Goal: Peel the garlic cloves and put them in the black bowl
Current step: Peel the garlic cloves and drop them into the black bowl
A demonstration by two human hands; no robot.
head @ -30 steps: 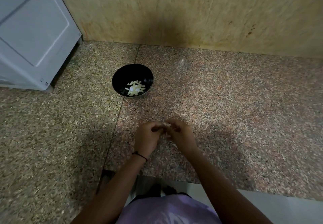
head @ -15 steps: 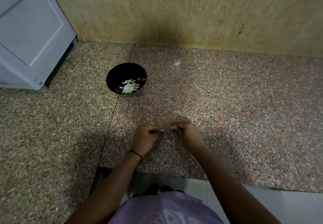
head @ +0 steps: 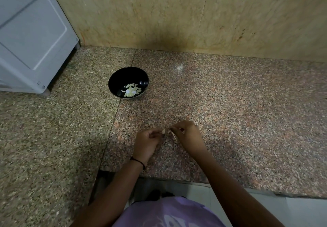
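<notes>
Clove (head: pixel 163 131) is pinched at the fingertips of the left grip (head: pixel 147 141), held just above the desk (head: pixel 247 120) near the middle of its front edge. The right grip (head: pixel 188 134) is just beside it across a narrow gap and pinches a pale strip of skin (head: pixel 173 136). Both grips are closed on what they hold. Whether the strip is attached to the clove cannot be told. A loose scrap (head: pixel 169 145) lies on the desk below the gap between them.

The clove should handle as light and firm. Once bare it will probably be smooth and apt to slip from a pinch. The skin looks papery and likely tears into slivers rather than coming off whole. The best hold is probably a fingertip pinch at one end, leaving the length free for stripping.

The clove is too small here to read surely. Its long axis seems to run toward the back edge, its free end towards the right grip. The strip slants from the right fingertips toward the front edge.

The bowl (head: pixel 113 78) stands well apart, toward the back and left of the hands, with peeled cloves (head: pixel 131 90) heaped in its bottom.
</notes>
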